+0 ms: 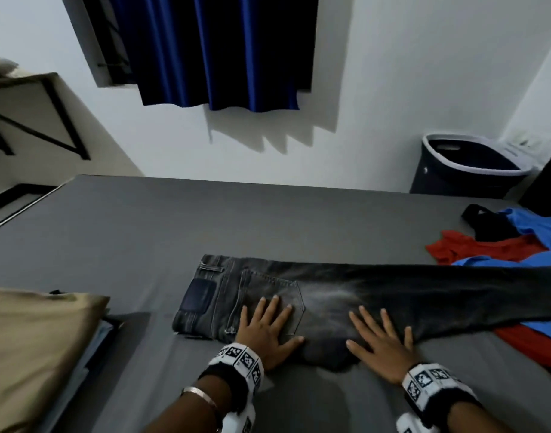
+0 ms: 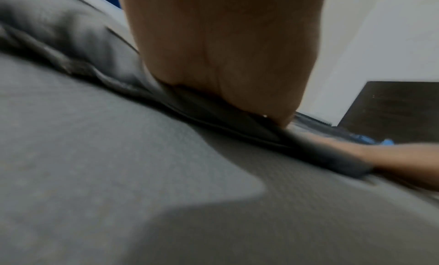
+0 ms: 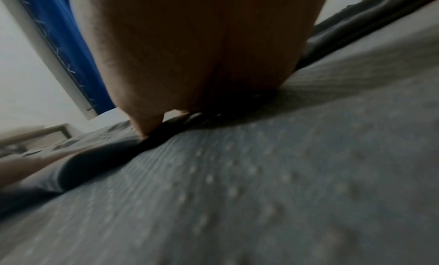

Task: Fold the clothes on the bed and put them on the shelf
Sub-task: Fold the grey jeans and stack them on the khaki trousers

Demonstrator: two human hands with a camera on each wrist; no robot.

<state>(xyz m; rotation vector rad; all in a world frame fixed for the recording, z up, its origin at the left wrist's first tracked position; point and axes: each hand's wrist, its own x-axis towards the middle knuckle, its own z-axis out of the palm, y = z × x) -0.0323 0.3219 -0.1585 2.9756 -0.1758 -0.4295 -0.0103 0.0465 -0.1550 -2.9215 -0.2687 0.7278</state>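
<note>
A pair of dark grey jeans (image 1: 330,295) lies folded lengthwise across the grey bed (image 1: 127,239), waistband to the left, legs running off to the right. My left hand (image 1: 268,326) presses flat on the back pocket with fingers spread. My right hand (image 1: 380,342) lies flat on the seat of the jeans, fingers also spread. In the left wrist view the left palm (image 2: 225,53) bears down on the jeans (image 2: 71,44). The right wrist view shows the right palm (image 3: 190,53) on the dark denim (image 3: 95,162) at the bed's surface.
Red (image 1: 474,248), blue (image 1: 536,226) and black (image 1: 486,223) garments lie heaped at the bed's right side. A stack of folded clothes with a tan piece (image 1: 36,345) on top sits at the left front. A shelf (image 1: 33,114) stands at the far left; a dark laundry basket (image 1: 465,167) stands beyond the bed.
</note>
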